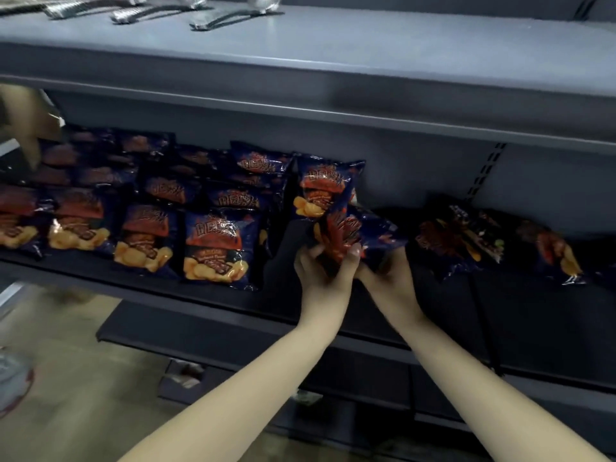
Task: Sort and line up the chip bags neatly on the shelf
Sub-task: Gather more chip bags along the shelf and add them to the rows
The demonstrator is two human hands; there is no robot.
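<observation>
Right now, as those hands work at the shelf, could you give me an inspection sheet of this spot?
Surface: dark shelf, set under a grey upper shelf.
Job's things: lined-up chip bags stand in rows at left; one held bag is crumpled in the middle; loose bags lie tumbled at right.
Clutter: nothing seen.
Hands: left hand and right hand both grip the held bag.
Cables: nothing seen.
Surroundings: metal utensils lie on the upper shelf; beige floor shows below; a blurred other hand is at the far left.
</observation>
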